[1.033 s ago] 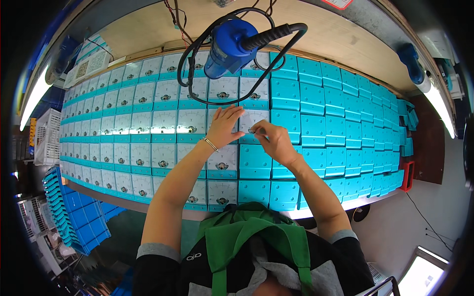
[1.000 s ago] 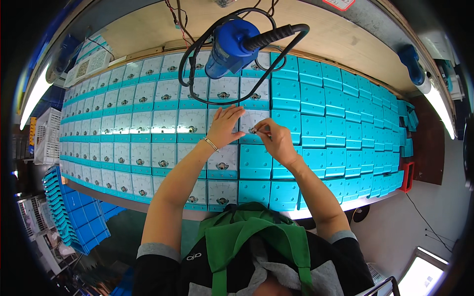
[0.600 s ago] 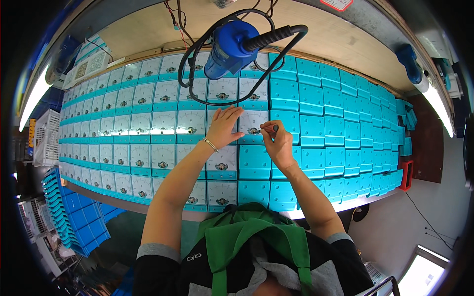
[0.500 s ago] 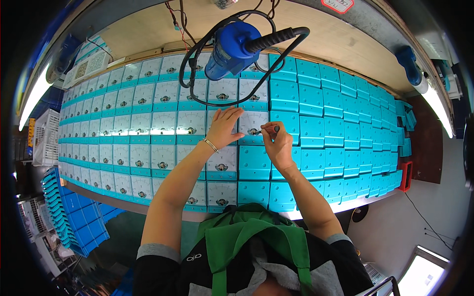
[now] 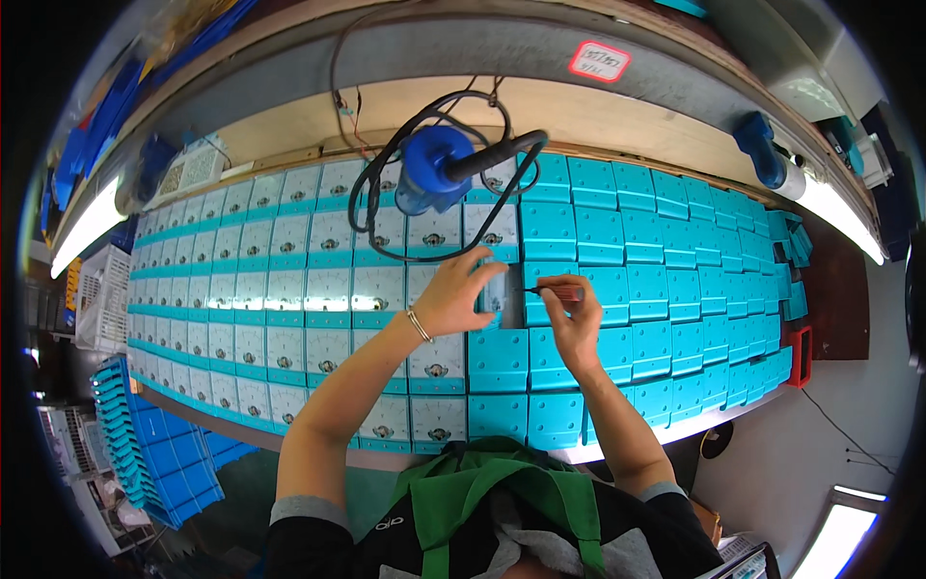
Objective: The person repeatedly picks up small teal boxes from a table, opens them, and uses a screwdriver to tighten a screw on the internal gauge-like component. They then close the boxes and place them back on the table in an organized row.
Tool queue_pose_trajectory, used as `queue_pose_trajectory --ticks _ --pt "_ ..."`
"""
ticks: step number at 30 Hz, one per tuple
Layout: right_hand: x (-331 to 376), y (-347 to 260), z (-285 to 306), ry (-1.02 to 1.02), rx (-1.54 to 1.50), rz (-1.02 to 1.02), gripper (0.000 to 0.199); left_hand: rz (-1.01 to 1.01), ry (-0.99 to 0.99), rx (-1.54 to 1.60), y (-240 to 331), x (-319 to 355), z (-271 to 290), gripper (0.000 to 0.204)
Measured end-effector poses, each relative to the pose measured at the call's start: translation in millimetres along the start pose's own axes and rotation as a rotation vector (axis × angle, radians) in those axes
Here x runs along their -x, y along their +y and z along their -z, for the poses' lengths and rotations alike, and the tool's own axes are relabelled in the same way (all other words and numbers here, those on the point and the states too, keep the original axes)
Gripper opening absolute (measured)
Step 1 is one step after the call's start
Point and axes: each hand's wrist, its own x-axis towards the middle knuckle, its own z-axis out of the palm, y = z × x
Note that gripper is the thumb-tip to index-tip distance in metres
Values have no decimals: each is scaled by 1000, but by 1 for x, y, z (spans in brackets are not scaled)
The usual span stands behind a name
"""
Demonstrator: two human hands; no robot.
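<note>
My left hand grips a turquoise panel meter, tipped up on its edge above the rows on the bench. My right hand is just right of it and holds a small screwdriver with a reddish handle, its thin tip pointing left at the meter's side. Both hands are over the middle of the bench, where white-faced meters on the left meet face-down turquoise meters on the right.
A blue powered screwdriver with a looped black cable hangs over the bench just beyond my hands. Stacked blue trays stand at the lower left. A red bin sits at the bench's right end.
The meter, lying face up under both hands before, is now tipped up on edge in my left hand. My right hand has brought the small screwdriver's tip to its side.
</note>
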Motion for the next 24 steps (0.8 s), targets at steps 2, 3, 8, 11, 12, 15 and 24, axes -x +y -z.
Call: queue_pose_trajectory --ticks 2,3,8,11,12,15,24 --pt "-1 7 13 100 -100 -38 17 -63 -77 -97 15 -14 2 60" --pt "-2 8 16 146 -118 -36 16 -80 -105 -122 15 -20 -9 59" --pt "-8 15 29 216 -148 -31 17 -125 -66 -121 0 -38 -81 53" --pt "-5 24 35 170 -141 -34 19 -98 19 -89 -30 -44 -67 53" --pt "-7 26 34 151 -133 -32 20 -54 26 -129 -43 -48 -52 58" --pt "-24 27 12 51 -110 7 22 131 6 -302 -80 -46 -19 68" --pt "-80 52 -40 -107 77 63 22 192 -70 -180 -99 -51 -14 80"
